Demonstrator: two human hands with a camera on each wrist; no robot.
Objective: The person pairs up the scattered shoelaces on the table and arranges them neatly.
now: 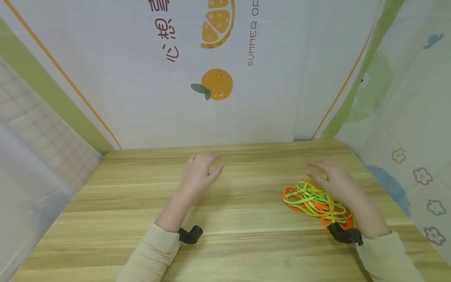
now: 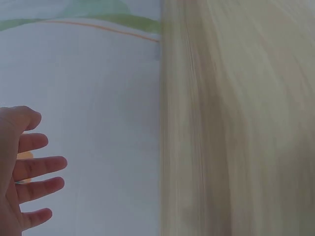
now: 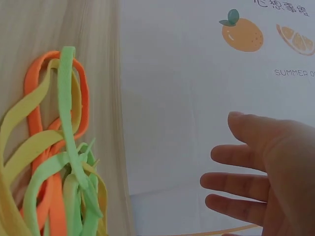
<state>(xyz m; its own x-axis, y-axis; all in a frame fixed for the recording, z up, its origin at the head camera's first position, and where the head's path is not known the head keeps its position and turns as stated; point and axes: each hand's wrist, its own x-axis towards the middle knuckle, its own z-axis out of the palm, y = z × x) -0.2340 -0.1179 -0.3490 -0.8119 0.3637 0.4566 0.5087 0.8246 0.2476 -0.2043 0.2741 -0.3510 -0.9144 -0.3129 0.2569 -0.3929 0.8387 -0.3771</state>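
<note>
A tangled pile of flat orange, yellow and light green laces [image 1: 313, 201] lies on the right side of the wooden table. Above its far edge is my right hand [image 1: 336, 180], fingers spread and holding nothing; part of the pile is hidden behind this hand and wrist. In the right wrist view the laces [image 3: 64, 162] show at the left, apart from the fingers [image 3: 236, 187]. My left hand [image 1: 201, 172] hovers over the left-middle of the table, its fingers [image 2: 42, 167] extended with nothing between them.
The wooden table [image 1: 232, 243] reaches back to a white cloth [image 1: 260, 105] printed with oranges. Patterned cloth [image 1: 415, 156] hangs along the right, and more cloth [image 1: 42, 164] on the left. A black camera mount [image 1: 190, 235] sits on the left wrist, another [image 1: 343, 234] on the right.
</note>
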